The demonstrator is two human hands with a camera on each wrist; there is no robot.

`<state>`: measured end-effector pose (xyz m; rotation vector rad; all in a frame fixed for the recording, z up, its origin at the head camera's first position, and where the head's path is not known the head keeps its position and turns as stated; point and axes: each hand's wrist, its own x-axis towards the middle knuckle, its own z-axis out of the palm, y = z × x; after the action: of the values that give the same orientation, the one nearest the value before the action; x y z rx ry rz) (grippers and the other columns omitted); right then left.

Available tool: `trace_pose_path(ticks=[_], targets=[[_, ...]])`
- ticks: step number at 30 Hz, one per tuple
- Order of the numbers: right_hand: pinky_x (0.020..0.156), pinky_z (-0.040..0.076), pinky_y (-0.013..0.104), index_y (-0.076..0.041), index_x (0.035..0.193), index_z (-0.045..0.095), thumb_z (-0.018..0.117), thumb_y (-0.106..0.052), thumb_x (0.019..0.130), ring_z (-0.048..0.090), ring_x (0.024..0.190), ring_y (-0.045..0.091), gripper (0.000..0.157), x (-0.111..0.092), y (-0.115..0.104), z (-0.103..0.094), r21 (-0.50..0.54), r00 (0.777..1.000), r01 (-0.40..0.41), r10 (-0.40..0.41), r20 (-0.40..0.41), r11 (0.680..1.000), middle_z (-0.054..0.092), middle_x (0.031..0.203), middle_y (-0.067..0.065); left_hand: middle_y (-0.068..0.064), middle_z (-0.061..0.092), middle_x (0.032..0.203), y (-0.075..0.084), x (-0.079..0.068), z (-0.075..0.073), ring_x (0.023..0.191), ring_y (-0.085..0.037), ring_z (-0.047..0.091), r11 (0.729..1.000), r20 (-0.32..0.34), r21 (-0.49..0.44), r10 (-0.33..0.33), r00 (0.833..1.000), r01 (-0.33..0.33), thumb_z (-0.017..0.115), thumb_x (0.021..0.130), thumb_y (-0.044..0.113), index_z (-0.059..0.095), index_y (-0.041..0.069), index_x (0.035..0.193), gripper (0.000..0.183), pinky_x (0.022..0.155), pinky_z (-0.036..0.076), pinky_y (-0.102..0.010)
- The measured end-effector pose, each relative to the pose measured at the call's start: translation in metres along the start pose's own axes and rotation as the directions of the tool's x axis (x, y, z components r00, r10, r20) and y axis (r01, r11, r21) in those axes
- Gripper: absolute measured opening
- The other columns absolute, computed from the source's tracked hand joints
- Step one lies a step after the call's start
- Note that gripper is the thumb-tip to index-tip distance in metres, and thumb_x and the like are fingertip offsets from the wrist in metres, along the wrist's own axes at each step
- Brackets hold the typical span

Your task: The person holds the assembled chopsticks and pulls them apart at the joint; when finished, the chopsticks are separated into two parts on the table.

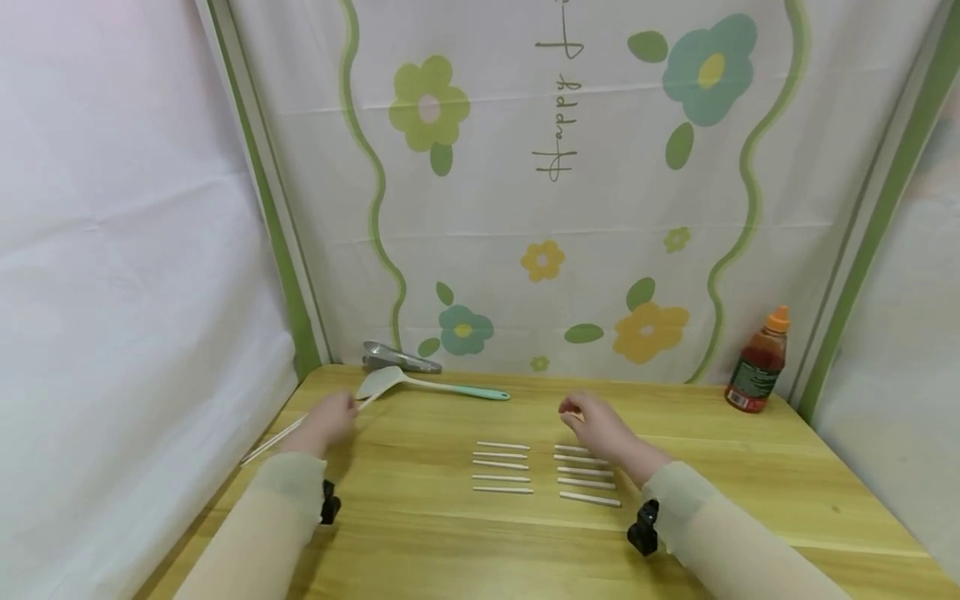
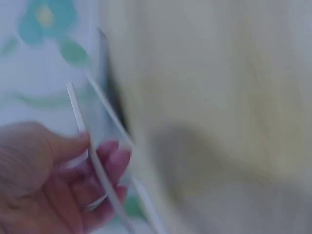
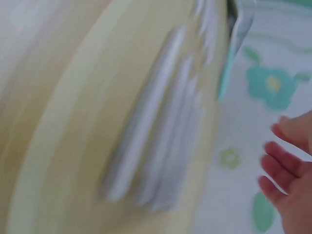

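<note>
My left hand (image 1: 327,423) is over the left side of the table and pinches a slender white stick (image 2: 103,175) between thumb and fingers. Beyond it in the left wrist view runs another white stick (image 2: 111,110), blurred. Thin white sticks (image 1: 272,442) extend toward the left table edge behind that hand. My right hand (image 1: 600,429), thumb and fingers apart and loosely bent, holds nothing above the far end of a column of white sticks (image 1: 587,483). To the left of that column lies a second one of several white sticks (image 1: 501,477), roughly parallel.
A spatula (image 1: 480,392) with a mint handle lies along the back left, its blade close to my left hand. Metal tongs (image 1: 401,360) lie behind it. A sauce bottle (image 1: 759,362) with an orange cap stands at the back right. Flowered cloth (image 1: 480,208) hangs behind the table.
</note>
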<state>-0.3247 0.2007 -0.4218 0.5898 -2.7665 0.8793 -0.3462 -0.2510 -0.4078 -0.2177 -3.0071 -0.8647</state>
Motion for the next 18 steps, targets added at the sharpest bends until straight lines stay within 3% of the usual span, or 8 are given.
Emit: trace_pose_path(ticks=[2, 3, 5, 7, 9, 12, 15, 18], targets=[[0.087, 0.049, 0.047, -0.004, 0.113, 0.063, 0.067, -0.004, 0.094, 0.058, 0.104, 0.030, 0.020, 0.001, -0.021, -0.003, -0.090, 0.984, 0.150, -0.157, -0.081, 0.985, 0.059, 0.110, 0.011, -0.012, 0.057, 0.077, 0.033, 0.006, 0.010, 0.064, -0.021, 0.053, 0.989, 0.021, -0.114, 0.101, 0.995, -0.098, 0.049, 0.101, 0.002, 0.055, -0.002, 0.098, 0.008, 0.056, 0.046, -0.034], [0.087, 0.049, 0.046, -0.003, 0.117, 0.062, 0.069, -0.005, 0.092, 0.057, 0.106, 0.031, 0.026, 0.001, -0.032, -0.004, -0.145, 0.964, 0.227, -0.243, -0.108, 0.963, 0.058, 0.113, 0.013, -0.011, 0.056, 0.075, 0.050, 0.007, 0.016, 0.062, -0.019, 0.052, 0.975, 0.033, -0.166, 0.154, 0.988, -0.146, 0.050, 0.101, 0.003, 0.055, -0.001, 0.098, 0.007, 0.054, 0.045, -0.032], [0.088, 0.050, 0.045, -0.001, 0.126, 0.058, 0.073, -0.007, 0.090, 0.056, 0.109, 0.032, 0.039, 0.001, -0.051, -0.003, -0.260, 0.900, 0.368, -0.412, -0.141, 0.893, 0.056, 0.119, 0.016, -0.011, 0.058, 0.075, 0.083, 0.008, 0.028, 0.061, -0.018, 0.051, 0.947, 0.074, -0.233, 0.245, 0.967, -0.222, 0.051, 0.102, 0.004, 0.057, 0.001, 0.099, 0.007, 0.054, 0.044, -0.031], [0.090, 0.050, 0.043, 0.001, 0.131, 0.054, 0.074, -0.011, 0.090, 0.056, 0.111, 0.033, 0.048, 0.003, -0.064, 0.001, -0.339, 0.842, 0.461, -0.524, -0.125, 0.820, 0.055, 0.123, 0.019, -0.010, 0.059, 0.078, 0.116, 0.005, 0.039, 0.066, -0.018, 0.053, 0.914, 0.114, -0.257, 0.351, 0.929, -0.314, 0.051, 0.102, 0.005, 0.060, 0.001, 0.099, 0.010, 0.058, 0.045, -0.033], [0.085, 0.051, 0.038, -0.003, 0.126, 0.057, 0.070, -0.016, 0.094, 0.060, 0.104, 0.026, 0.037, 0.002, -0.071, 0.004, -0.331, 0.848, 0.488, -0.529, -0.042, 0.808, 0.059, 0.116, 0.014, -0.007, 0.061, 0.081, 0.144, 0.001, 0.052, 0.070, -0.017, 0.055, 0.884, 0.169, -0.278, 0.429, 0.887, -0.375, 0.050, 0.103, 0.006, 0.063, 0.003, 0.100, 0.014, 0.062, 0.046, -0.033], [0.067, 0.048, 0.029, -0.013, 0.101, 0.060, 0.061, -0.018, 0.100, 0.054, 0.073, 0.013, 0.006, -0.004, -0.070, 0.007, -0.256, 0.882, 0.469, -0.460, 0.098, 0.845, 0.059, 0.088, 0.001, -0.004, 0.062, 0.081, 0.171, -0.005, 0.070, 0.068, -0.014, 0.055, 0.854, 0.249, -0.287, 0.505, 0.827, -0.435, 0.050, 0.103, 0.005, 0.067, 0.005, 0.096, 0.018, 0.063, 0.047, -0.030], [0.056, 0.037, 0.026, -0.021, 0.083, 0.051, 0.055, -0.017, 0.102, 0.036, 0.057, 0.007, 0.020, -0.014, -0.065, 0.007, -0.148, 0.903, 0.414, -0.385, 0.189, 0.898, 0.047, 0.068, -0.008, -0.004, 0.063, 0.077, 0.181, -0.014, 0.082, 0.062, -0.010, 0.050, 0.850, 0.297, -0.274, 0.520, 0.801, -0.450, 0.051, 0.103, 0.004, 0.068, 0.007, 0.092, 0.021, 0.059, 0.044, -0.026], [0.056, 0.038, 0.026, -0.022, 0.084, 0.053, 0.056, -0.014, 0.102, 0.037, 0.056, 0.007, 0.019, -0.026, -0.063, 0.001, -0.057, 0.897, 0.403, -0.381, 0.223, 0.913, 0.050, 0.068, -0.006, -0.003, 0.061, 0.075, 0.182, -0.024, 0.085, 0.059, -0.008, 0.047, 0.830, 0.311, -0.287, 0.552, 0.774, -0.477, 0.050, 0.103, 0.003, 0.069, 0.005, 0.093, 0.021, 0.056, 0.042, -0.024]])
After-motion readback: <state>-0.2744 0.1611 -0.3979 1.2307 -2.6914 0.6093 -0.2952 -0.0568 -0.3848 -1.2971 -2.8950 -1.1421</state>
